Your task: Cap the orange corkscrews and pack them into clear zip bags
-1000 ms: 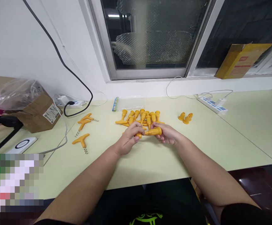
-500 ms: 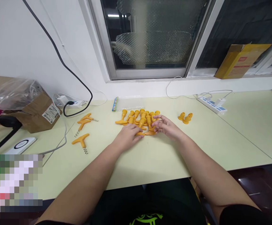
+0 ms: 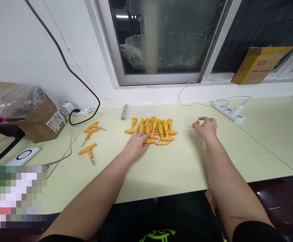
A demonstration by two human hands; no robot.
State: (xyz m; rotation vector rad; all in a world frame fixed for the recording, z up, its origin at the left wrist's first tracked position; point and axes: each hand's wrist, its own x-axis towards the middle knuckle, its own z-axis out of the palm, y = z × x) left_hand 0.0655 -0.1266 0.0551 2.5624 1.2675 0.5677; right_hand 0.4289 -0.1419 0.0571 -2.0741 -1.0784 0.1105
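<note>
My left hand (image 3: 135,147) rests at the near edge of a cluster of yellow T-handled corkscrews (image 3: 165,130), several with their screws inside yellow sleeves. Its fingers and thumb close round the handle of one at the front. Off to the right, my right hand (image 3: 207,129) has its thumb and index finger closed about a small yellow plastic cap (image 3: 194,125); the other loose caps there are hidden behind this hand. Three corkscrews with bare metal spirals, one of them this nearest corkscrew (image 3: 88,151), lie to the left.
Behind the cluster lies a clear plastic bag (image 3: 141,111). A cardboard box (image 3: 42,121), a black cable (image 3: 68,67) and a white charging pad (image 3: 25,156) are at the left. A power strip (image 3: 229,112) sits at the back right, below a yellow carton (image 3: 259,65) on the windowsill.
My right hand has left the right side of the corkscrew cluster and moved right to the loose caps. My left hand has stayed at the cluster's front, shifting only slightly.
</note>
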